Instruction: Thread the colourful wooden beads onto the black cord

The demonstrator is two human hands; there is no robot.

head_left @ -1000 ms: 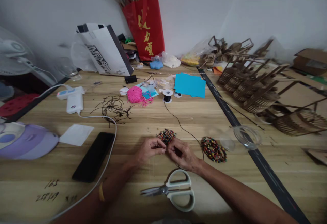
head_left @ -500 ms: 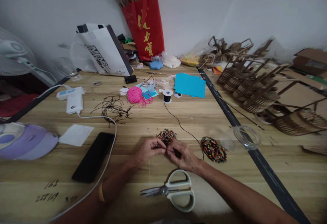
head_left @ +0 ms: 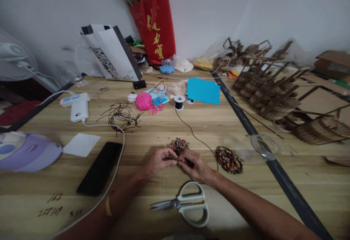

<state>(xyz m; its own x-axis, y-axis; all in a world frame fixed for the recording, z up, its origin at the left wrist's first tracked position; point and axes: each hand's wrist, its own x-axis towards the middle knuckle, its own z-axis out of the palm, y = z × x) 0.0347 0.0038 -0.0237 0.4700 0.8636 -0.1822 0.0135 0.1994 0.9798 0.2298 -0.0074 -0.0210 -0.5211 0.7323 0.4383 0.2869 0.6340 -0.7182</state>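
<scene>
My left hand (head_left: 161,162) is closed in a pinch, thumb against fingertips, on something too small to make out. Touching it at the fingertips, my right hand (head_left: 196,165) pinches what looks like the end of a thin black cord (head_left: 194,135). That cord runs from a white spool (head_left: 179,103), curves past the right wrist and passes under the hand. Just beyond the fingertips lies a pile of small multicoloured beads (head_left: 177,145). A coiled string of similar beads (head_left: 229,160) rests right of my right hand. Scissors with pale handles (head_left: 193,203) lie slightly spread below both hands.
Left of my arms are a black phone (head_left: 100,169), a white cable (head_left: 123,141) and a tangle of dark cord pieces (head_left: 120,117). Pink yarn (head_left: 144,101) and blue sheets (head_left: 203,91) lie farther back. A clear round container (head_left: 264,147) and small woven baskets (head_left: 276,99) stand right.
My right hand's fingertips have shifted very slightly left against the left ones. Nothing else on the table has visibly moved.
</scene>
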